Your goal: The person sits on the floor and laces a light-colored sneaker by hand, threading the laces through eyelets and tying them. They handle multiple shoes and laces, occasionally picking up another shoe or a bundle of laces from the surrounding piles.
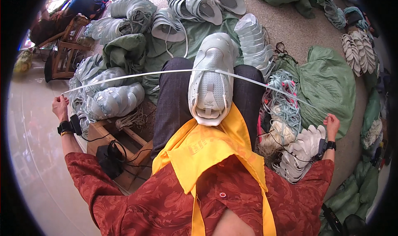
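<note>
A pale grey mesh shoe upper (211, 58) lies across my knees, its heel end toward me. One flat white shoelace (153, 74) passes through its front eyelets and stretches far out to both sides. Out at the far left, my left hand (61, 107) is closed in a pinch on one end of the lace. My right hand (331, 126) is closed on the other end, low on the right beside a green sack. Both arms are spread wide, and neither hand touches the shoe upper. A yellow apron (203, 153) covers my lap.
Stacked shoe uppers (116, 101) lie at left, with more at the back. A tangle of laces (284, 99) sits right of my knee, next to a green sack (327, 87). Wooden stools (110, 147) stand at left; a cable runs near my left arm.
</note>
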`<state>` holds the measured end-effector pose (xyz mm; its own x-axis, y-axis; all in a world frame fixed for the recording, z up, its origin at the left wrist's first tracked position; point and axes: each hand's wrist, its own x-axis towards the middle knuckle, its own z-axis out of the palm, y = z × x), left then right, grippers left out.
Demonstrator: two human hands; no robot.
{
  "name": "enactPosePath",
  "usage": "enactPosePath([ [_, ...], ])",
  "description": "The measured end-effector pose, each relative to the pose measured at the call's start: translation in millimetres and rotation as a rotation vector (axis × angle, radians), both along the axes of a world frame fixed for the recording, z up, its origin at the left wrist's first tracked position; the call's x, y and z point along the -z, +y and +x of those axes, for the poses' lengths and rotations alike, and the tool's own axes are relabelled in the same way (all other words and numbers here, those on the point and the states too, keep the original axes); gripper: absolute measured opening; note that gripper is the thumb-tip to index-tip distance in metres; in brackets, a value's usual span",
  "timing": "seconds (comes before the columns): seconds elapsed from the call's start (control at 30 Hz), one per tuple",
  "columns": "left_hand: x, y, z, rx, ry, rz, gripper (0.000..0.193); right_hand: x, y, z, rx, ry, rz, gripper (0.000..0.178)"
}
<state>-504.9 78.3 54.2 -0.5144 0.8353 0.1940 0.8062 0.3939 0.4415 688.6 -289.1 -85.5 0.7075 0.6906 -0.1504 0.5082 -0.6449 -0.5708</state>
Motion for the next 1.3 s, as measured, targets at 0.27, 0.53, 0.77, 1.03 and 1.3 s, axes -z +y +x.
enactPosePath([
  [0.27,-2.9,-14.0,-4.2,0.127,0.155,-0.079,0.014,31.4,4.6,-21.8,0.006,0.152,0.049,0.018],
  [0.53,2.8,7.1,88.1,0.325,0.307,-0.078,0.013,40.4,64.5,-70.5,-0.096,0.351,-0.117,0.03],
  [0.77,-66.2,48.8,140.3,0.393,0.183,0.278,0.013,-39.1,132.6,-119.8,-0.111,0.547,0.396,0.028],
  [1.03,18.0,-38.4,319.6,0.608,-0.722,-0.804,0.014,-58.6,151.0,-289.2,-0.119,0.906,0.427,0.028],
  [1.3,21.1,-85.1,449.6,0.977,-1.125,-0.561,0.01,-94.0,196.3,-423.4,-0.739,0.594,0.304,0.014],
])
